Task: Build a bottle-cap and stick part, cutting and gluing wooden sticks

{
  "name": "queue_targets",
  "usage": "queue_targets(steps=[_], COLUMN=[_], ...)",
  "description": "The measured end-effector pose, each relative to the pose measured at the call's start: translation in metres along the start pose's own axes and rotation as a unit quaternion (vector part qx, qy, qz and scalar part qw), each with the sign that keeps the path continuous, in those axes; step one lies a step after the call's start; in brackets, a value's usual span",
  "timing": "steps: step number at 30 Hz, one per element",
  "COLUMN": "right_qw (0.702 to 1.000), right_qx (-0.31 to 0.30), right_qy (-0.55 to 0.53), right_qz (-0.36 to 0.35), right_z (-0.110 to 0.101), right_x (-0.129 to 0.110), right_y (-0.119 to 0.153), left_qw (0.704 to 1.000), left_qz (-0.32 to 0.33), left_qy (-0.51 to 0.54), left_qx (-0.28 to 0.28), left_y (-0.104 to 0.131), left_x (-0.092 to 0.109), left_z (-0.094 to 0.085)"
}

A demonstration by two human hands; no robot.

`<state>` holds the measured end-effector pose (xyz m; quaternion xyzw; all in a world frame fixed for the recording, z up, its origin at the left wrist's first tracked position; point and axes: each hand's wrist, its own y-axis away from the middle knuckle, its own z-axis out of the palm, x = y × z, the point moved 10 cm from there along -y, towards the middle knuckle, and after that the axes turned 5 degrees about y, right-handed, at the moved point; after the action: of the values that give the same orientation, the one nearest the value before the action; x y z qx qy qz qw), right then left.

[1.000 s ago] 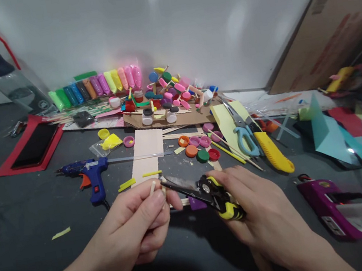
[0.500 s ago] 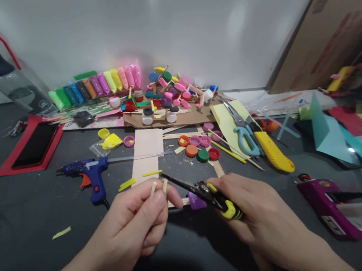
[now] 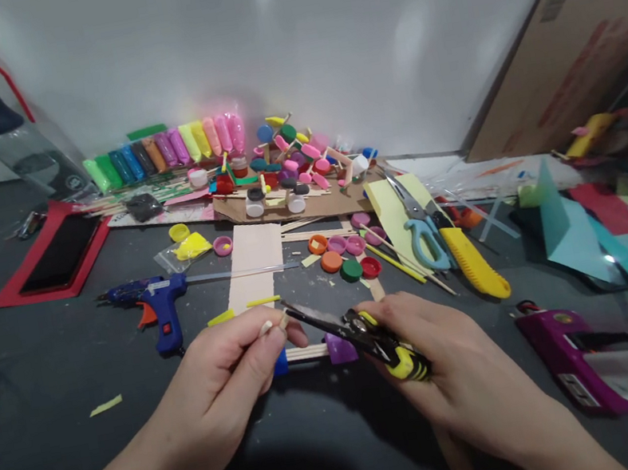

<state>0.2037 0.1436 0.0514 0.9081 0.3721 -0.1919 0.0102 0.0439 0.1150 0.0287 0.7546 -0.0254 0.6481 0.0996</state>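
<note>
The snips (image 3: pixel 361 329) are black, with bright yellow grips striped in black, and the sticks (image 3: pixel 284 319) by their tip are pale cream. Below, the surface (image 3: pixel 304 455) is a dark slate grey. I see a deep-blue glue gun (image 3: pixel 162 298) with an orange trigger, a yellow cutter knife (image 3: pixel 476 265) and scissors (image 3: pixel 414 209) with light-blue handles. The small caps (image 3: pixel 351 270) come in orange, pink, green and red. A black phone (image 3: pixel 58 252) lies against red paper (image 3: pixel 11 292); the clay packs (image 3: pixel 165 148) run green, blue, black, orange, purple, yellow, pink.
</note>
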Motion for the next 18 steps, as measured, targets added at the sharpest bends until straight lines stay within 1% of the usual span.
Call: queue_targets(steps=[4, 9, 14, 18], right_qw=[1.0, 1.0, 1.0, 1.0], right_qx=[0.0, 0.0, -0.021, 0.006], right_qy=[0.013, 0.021, -0.017, -0.008], right_qz=[-0.003, -0.003, 0.014, -0.007], right_z=[-0.0015, -0.0014, 0.0034, -0.003], right_x=[0.0004, -0.0001, 0.0025, -0.0008], right_y=[0.0002, 0.002, 0.0035, 0.0013], left_qw=[1.0, 1.0, 1.0, 1.0], left_qz=[0.009, 0.001, -0.009, -0.002], left_qy=[-0.026, -0.009, 0.004, -0.005], left_qx=[-0.003, -0.012, -0.01, 0.001], left_y=[-0.0008, -0.0002, 0.0005, 0.0018], left_x=[0.0007, -0.0012, 0.0008, 0.0035], left_z=[-0.001, -0.0008, -0.0007, -0.0024])
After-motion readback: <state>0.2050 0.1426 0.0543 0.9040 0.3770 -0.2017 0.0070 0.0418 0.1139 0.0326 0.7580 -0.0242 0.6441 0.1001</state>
